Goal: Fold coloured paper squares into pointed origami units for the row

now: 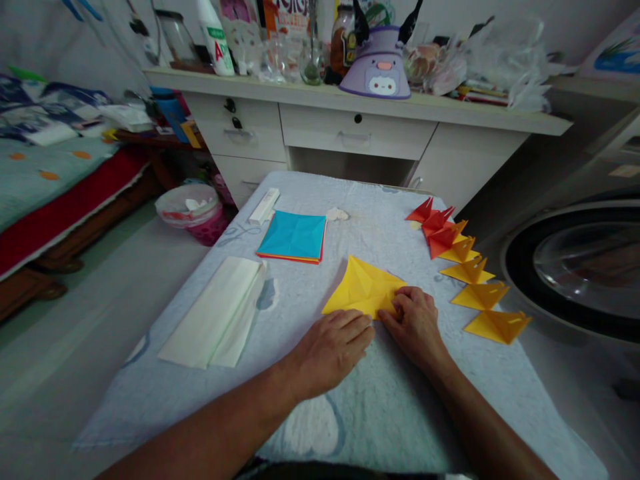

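Note:
A partly folded yellow paper sheet [361,288] lies on the cloth-covered table [300,373]. My left hand [331,347] rests with fingers together, fingertips touching the sheet's near edge. My right hand [413,321] presses its fingertips down on the sheet's right corner, fingers bent. Neither hand lifts the paper. A stack of square papers with a blue sheet on top [293,237] sits farther back.
A row of folded red and yellow paper pieces [465,267] runs along the table's right side. Folded white cloth [220,313] lies at left, a white tube [264,205] behind the stack. A cluttered desk [350,113], a pink basin [193,212], a bed and a washing machine surround the table.

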Available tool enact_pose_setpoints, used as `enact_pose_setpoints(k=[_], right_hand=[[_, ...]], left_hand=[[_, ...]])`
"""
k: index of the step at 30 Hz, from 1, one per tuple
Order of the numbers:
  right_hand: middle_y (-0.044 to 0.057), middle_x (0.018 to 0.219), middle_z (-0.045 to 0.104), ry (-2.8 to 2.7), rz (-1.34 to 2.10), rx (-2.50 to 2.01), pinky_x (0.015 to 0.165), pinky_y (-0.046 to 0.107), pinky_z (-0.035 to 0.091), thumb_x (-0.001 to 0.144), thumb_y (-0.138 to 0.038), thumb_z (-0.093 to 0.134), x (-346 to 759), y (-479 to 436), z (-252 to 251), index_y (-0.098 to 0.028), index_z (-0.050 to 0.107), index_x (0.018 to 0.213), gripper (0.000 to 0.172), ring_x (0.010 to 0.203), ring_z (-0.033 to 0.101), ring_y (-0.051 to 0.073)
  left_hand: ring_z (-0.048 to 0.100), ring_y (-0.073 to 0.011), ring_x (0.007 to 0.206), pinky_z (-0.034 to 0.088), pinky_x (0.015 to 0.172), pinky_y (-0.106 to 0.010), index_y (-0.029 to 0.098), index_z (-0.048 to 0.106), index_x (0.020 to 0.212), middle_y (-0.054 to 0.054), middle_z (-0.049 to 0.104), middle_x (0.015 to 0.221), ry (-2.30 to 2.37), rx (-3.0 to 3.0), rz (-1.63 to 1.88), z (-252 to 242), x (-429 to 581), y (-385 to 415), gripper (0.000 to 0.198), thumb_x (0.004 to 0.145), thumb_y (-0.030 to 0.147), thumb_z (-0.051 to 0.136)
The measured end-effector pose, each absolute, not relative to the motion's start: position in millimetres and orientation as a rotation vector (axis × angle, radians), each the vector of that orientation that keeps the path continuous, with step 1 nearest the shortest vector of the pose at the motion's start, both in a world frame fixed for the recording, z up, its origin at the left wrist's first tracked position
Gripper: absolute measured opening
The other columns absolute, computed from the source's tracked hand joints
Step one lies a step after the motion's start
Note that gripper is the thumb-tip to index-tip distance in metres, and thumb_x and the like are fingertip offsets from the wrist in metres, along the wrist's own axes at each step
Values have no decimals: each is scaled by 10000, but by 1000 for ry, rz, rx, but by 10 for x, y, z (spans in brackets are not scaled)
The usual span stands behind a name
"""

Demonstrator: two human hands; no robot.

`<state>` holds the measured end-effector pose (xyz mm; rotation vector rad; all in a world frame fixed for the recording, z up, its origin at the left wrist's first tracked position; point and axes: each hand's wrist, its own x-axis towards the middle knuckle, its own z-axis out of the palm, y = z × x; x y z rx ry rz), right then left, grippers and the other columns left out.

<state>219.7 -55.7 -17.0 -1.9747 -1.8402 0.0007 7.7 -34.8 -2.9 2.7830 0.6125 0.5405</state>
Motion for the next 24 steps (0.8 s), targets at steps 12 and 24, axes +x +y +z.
enact_pose_setpoints(k=[12,24], right_hand=[[108,998,571,-1807,-65,-1958,740,404,379,817,-334,618,2191,-572,-194,-199,563,932,185,912,480,283],[63,897,607,-2157,130,-1797,749,354,356,923,-190,473,2054,-567,-81,-205,595,885,128,847,517,222]], left_hand=[[551,-258,1154,467,963,-413,201,509,1241,-95,592,1291,795,2780,452,-81,103,-418,410,872,317,644],[534,-265,1099,455,939,-420,154,513,1231,-99,571,1286,797,2868,397,-109,125,-437,429,873,356,634]])
